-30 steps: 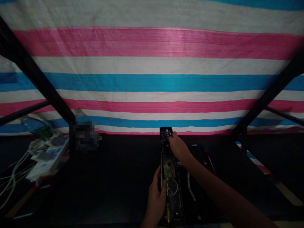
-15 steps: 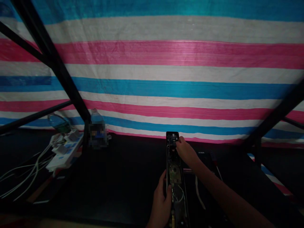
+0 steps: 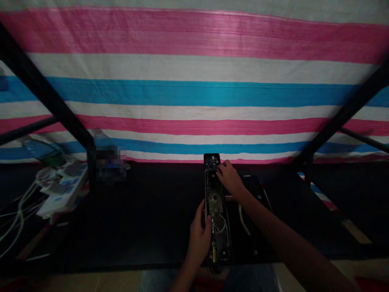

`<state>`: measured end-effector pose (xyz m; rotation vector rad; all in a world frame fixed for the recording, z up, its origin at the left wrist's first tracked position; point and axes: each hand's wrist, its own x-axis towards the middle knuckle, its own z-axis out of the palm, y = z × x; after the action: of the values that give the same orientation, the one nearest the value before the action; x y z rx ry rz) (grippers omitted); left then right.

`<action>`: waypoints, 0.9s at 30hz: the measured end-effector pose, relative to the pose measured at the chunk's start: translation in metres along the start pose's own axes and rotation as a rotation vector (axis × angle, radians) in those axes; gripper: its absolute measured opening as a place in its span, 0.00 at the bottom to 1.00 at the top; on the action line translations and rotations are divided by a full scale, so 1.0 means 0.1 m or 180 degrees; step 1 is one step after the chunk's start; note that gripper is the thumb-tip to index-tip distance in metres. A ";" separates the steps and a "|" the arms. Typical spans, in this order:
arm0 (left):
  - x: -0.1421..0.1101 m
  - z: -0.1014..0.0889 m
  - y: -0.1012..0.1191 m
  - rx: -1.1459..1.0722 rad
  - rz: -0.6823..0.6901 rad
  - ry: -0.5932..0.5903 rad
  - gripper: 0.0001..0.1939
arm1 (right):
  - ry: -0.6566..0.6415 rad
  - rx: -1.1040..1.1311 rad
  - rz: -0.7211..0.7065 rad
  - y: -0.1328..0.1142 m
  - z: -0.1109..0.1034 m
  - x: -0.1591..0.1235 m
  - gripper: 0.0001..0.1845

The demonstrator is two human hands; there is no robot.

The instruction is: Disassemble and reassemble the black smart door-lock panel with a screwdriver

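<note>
A long, narrow opened device (image 3: 214, 207) with exposed metal parts and thin wires lies lengthwise on the dark table (image 3: 146, 219), pointing away from me. My left hand (image 3: 199, 237) grips its left edge near the middle, thumb on top. My right hand (image 3: 228, 179) reaches to the far end, fingers pinched together on a small part at the top right of the casing; what they pinch is too small to make out.
A white power strip with cables (image 3: 59, 190) sits at the left. A bottle (image 3: 106, 160) stands by a black frame post. Dark flat items, a screwdriver (image 3: 266, 196) and a white cable (image 3: 243, 217) lie right of the device. A striped tarp (image 3: 194, 89) hangs behind.
Mostly the head camera shifted, tilting up and then back down. Both hands keep the same hold on the device; the right hand stays at its far end.
</note>
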<state>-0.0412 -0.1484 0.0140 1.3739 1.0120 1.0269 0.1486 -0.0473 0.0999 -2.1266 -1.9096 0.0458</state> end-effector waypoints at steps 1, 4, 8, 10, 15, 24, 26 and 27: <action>0.00 0.00 0.00 -0.0011 -0.0008 -0.0005 0.27 | -0.0002 0.0002 -0.0007 0.01 0.00 0.00 0.11; 0.00 0.00 0.00 0.0012 0.0012 0.0003 0.27 | -0.0003 0.0023 -0.0090 0.02 -0.02 -0.01 0.10; 0.00 -0.01 0.00 0.0163 0.0068 0.0015 0.26 | 0.0015 0.0054 -0.0162 0.02 -0.05 0.00 0.10; 0.00 0.00 -0.01 0.0218 0.0057 0.0018 0.26 | 0.0017 0.0048 -0.0135 0.02 -0.05 0.01 0.10; -0.01 0.02 -0.05 0.0387 0.0153 0.0046 0.26 | 0.0023 -0.0015 0.0041 -0.01 -0.03 0.00 0.12; -0.02 0.01 -0.04 0.0430 0.0258 0.0036 0.26 | 0.0161 -0.0231 0.0255 -0.16 0.01 -0.11 0.14; -0.02 0.01 -0.05 0.0450 0.0260 0.0051 0.26 | 0.0216 -0.0248 0.0233 -0.15 0.01 -0.13 0.14; -0.03 0.01 -0.06 0.0457 0.0264 0.0051 0.26 | 0.0233 -0.0255 0.0215 -0.15 0.00 -0.14 0.14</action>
<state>-0.0409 -0.1510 0.0081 1.5378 1.0649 1.0444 0.1323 -0.0599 0.1006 -2.2122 -1.8272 -0.0952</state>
